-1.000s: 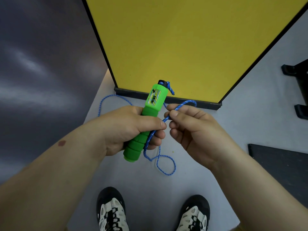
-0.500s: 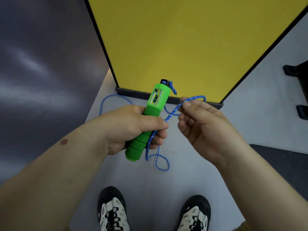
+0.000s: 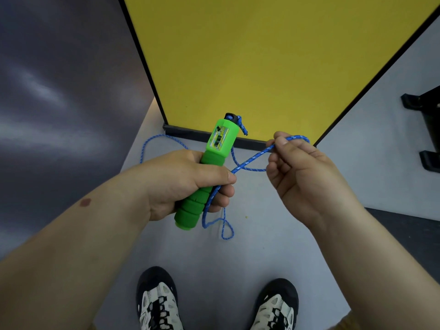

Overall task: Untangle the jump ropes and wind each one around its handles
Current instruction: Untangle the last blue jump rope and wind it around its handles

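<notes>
One green jump-rope handle (image 3: 209, 172) sits in the middle of the head view, held above the floor (image 3: 250, 253). Its long axis runs from lower left to upper right, tilted away from the person: the ribbed foam end points down toward the shoes, and the black cap with a short knotted rope tail points up toward the yellow panel (image 3: 262, 55). A small counter window faces the camera on the upper body.

The left hand (image 3: 181, 182) grips the foam part with fingers curled fully round it, thumb laid across the front and pressing the blue rope (image 3: 250, 160) against the handle. From under that thumb the rope rises diagonally up and right to the right hand (image 3: 304, 177), which pinches it between thumb and forefinger; its other fingers are loosely curled. Beyond the pinch the rope arcs over the top of the right hand. A second strand hangs from the cap and crosses behind the taut one between the two hands.

Below the left hand, slack rope drops into a small loop just beside the foam end. More rope lies in a wide curve on the floor to the left, near the panel's dark base. Two black-and-white shoes (image 3: 157, 303) stand at the bottom edge, a grey wall (image 3: 59, 91) rises on the left, and dark furniture feet (image 3: 426, 129) show at the far right.
</notes>
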A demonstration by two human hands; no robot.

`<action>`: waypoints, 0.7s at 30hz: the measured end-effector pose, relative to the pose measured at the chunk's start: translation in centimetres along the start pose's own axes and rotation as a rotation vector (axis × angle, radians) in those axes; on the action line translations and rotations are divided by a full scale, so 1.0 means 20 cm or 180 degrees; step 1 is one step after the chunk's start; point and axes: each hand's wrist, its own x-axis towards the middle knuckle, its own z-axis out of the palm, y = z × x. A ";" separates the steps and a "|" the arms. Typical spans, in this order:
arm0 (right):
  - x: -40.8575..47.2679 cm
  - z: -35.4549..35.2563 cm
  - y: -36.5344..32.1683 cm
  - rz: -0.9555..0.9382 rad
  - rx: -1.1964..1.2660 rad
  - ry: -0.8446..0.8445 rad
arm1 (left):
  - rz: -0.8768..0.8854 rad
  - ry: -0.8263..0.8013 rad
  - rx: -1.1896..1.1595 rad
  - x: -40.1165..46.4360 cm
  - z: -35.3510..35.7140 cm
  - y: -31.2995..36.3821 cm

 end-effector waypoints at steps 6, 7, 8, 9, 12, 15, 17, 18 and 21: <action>-0.03 0.03 0.03 0.0271 -0.0169 -0.0331 | 0.0022 -0.0026 0.0049 0.00 0.01 0.00; -0.05 0.03 0.05 0.0345 -0.0282 -0.0486 | 0.0024 -0.0025 0.0040 0.00 0.01 0.00; -0.06 0.04 0.06 0.0411 -0.0408 -0.0624 | 0.0024 -0.0030 0.0027 0.00 0.00 0.00; -0.07 0.05 0.07 0.0449 -0.0527 -0.0718 | 0.0024 -0.0039 0.0021 0.00 0.00 0.00; -0.08 0.06 0.09 0.0396 -0.0675 -0.0693 | 0.0017 -0.0026 0.0028 0.00 0.00 0.00; -0.05 0.05 0.07 0.0258 -0.0500 -0.0432 | 0.0024 0.0024 0.0009 0.00 0.00 0.00; -0.03 0.04 0.04 0.0150 -0.0335 -0.0270 | 0.0028 0.0016 0.0023 0.00 0.00 0.00; -0.02 0.03 0.03 0.0107 -0.0243 -0.0189 | 0.0027 0.0002 0.0033 0.00 0.00 0.00; 0.00 0.01 0.01 0.0024 -0.0021 0.0065 | 0.0032 -0.0015 0.0078 0.00 -0.01 0.00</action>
